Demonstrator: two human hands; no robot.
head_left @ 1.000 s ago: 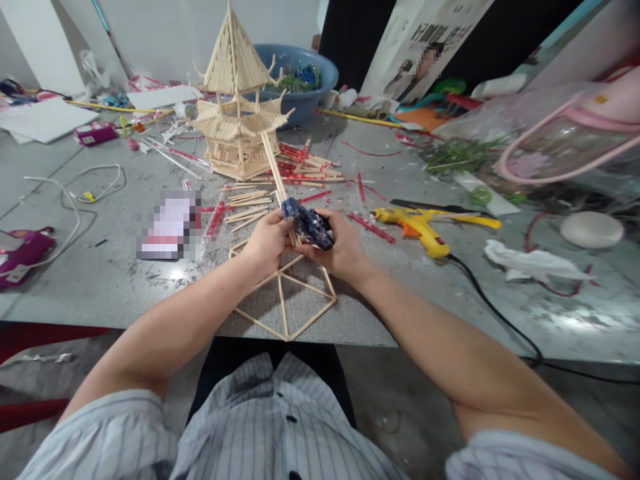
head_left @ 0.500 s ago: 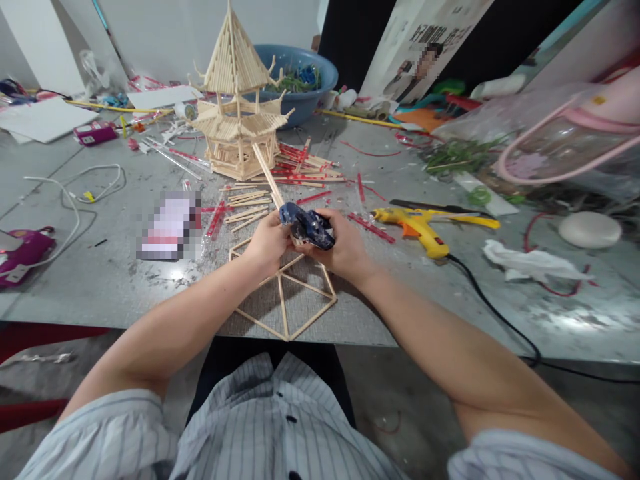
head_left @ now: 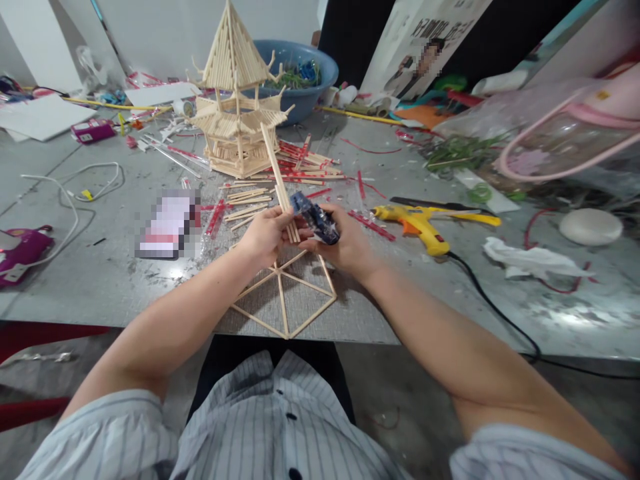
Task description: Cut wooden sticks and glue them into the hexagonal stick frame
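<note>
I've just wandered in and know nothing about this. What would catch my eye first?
Probably the pagoda-like model built of wooden sticks, standing left of centre in front of a blue basin. Next, nearer the viewer, the person's hands: the left hand holds several loose sticks and the right hand a dark blue tool, above a flat stick frame. To their right lies a bright yellow glue gun.

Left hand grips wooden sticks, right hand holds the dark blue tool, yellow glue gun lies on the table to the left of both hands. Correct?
Wrong side: the head view shows the yellow glue gun on the table to the right of both hands. The left hand does grip wooden sticks, and the right hand the dark blue tool.
</note>
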